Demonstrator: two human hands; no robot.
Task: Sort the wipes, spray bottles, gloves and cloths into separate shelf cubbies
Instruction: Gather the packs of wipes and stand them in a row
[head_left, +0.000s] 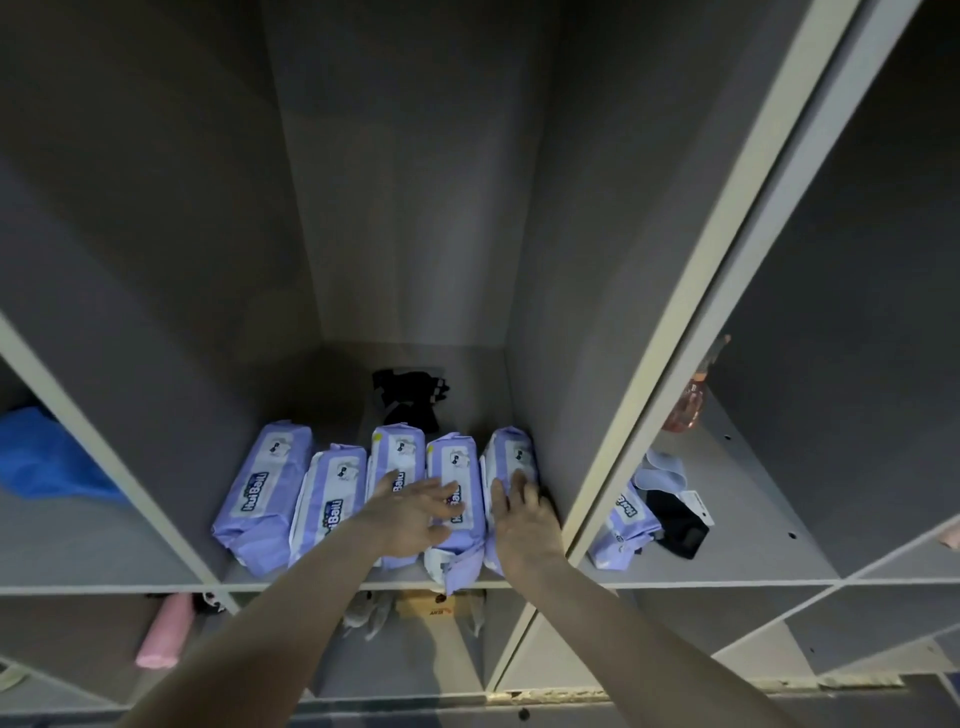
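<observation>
Several purple wipe packs (265, 493) stand side by side in the middle cubby (395, 358). My left hand (415, 512) lies with spread, straight fingers on top of the third and fourth packs. My right hand (522, 512) rests flat on the rightmost pack (511, 454), next to the cubby's right wall. A black cloth or glove (410, 397) lies behind the packs. In the right cubby sit another wipe pack (626, 525), a pale cloth (662, 470), a black item with a white tag (680, 522) and a pink spray bottle (688, 402).
A blue bundle (47, 457) lies in the left cubby. Below, a pink roll (163, 631), grey gloves or cloths (366, 616) and a brown box (431, 605) sit in lower cubbies. White dividers (691, 291) separate the cubbies.
</observation>
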